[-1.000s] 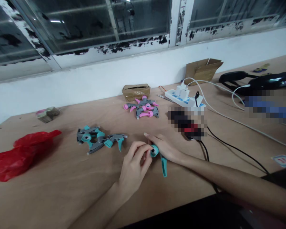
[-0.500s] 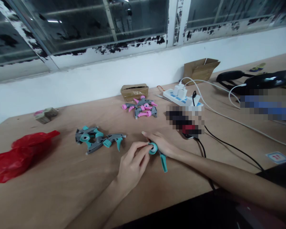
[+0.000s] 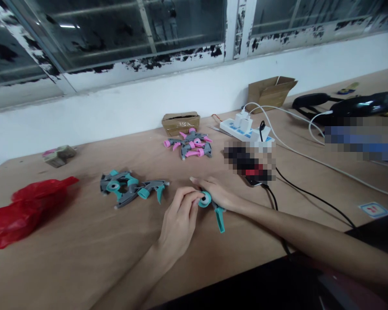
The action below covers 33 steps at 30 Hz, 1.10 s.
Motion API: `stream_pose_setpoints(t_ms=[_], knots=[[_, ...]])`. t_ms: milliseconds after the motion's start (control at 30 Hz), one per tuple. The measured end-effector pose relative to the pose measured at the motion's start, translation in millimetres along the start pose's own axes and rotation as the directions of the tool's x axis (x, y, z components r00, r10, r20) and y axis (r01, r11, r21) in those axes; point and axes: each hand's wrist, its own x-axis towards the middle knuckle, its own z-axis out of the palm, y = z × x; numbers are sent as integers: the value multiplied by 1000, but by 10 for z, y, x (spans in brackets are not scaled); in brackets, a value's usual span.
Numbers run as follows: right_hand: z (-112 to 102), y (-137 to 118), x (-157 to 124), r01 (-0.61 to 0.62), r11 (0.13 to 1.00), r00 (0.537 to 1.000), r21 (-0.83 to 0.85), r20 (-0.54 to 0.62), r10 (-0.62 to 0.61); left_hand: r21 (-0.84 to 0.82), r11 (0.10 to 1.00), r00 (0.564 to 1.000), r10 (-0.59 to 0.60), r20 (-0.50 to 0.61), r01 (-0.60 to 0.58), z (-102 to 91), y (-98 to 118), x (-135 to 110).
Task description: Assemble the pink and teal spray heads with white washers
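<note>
The desk [image 3: 80,258] slants away at its near edge beneath the right forearm, and open room lies between the red bag [image 3: 26,211] and the left hand [image 3: 179,217]. The teal-and-grey spray head [image 3: 219,218] is just in from that edge, between both hands. The right hand [image 3: 217,192] arches over it, gripping the body, most fingers hidden. The left fingers bunch together at its cap [image 3: 204,204]; whether they pinch anything, I cannot tell.

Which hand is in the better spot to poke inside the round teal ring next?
Probably the left hand: its fingertips are right at the teal ring, which faces it. The right hand is behind, busy holding the sprayer head.
</note>
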Motion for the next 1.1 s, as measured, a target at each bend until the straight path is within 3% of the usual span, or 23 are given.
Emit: stream_pose_setpoints(t_ms=[233,500,767,1100], knots=[[-25,-14,-1,18,999,999,-30,39,-16,-83,996,999,-10,35,13,23,-54,-43],[-38,-39,3,23,999,997,-32,74,-21,-50,999,998,9,61,-6,3,-9,-30],[-39,-80,-34,57,993,992,-100,122,-45,-130,989,991,-58,122,74,-26,-2,8],[-42,-93,-29,84,981,988,-175,140,-59,-129,989,984,-51,171,73,-86,-15,35]])
